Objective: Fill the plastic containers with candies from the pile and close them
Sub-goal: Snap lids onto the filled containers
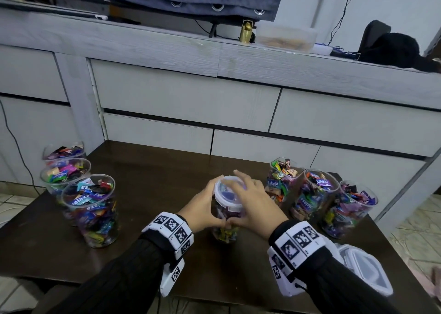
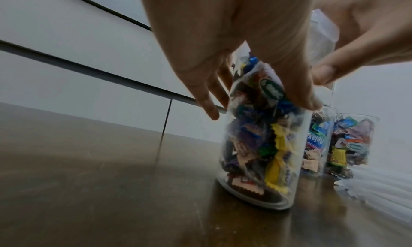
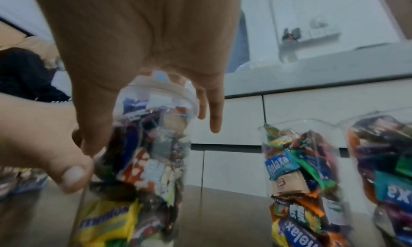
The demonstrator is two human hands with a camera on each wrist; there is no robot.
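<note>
1. Clear plastic, round and tall, the central container (image 1: 225,230) stands upright near the middle of the dark brown wooden counter (image 1: 148,194), packed with wrapped candies (image 2: 278,162) in many colours.
2. A white-rimmed clear plastic lid (image 1: 229,190) sits on its mouth.
3. The left hand (image 1: 202,208) wraps the container's left side, its grip curled round the wall just under the lid, thumb on the near face.
4. The right hand (image 1: 255,204) lies over the lid with fingers spread and nearly straight, its thumb down the near wall, touching the left thumb.
5. Three open candy-filled clear containers (image 1: 315,194) stand in a row to the right, without lids.
6. Three more open filled containers (image 1: 91,208) stand at the counter's left edge.
7. A stack of spare clear lids (image 1: 365,270) rests at the near right corner, beside the right wrist.
</note>
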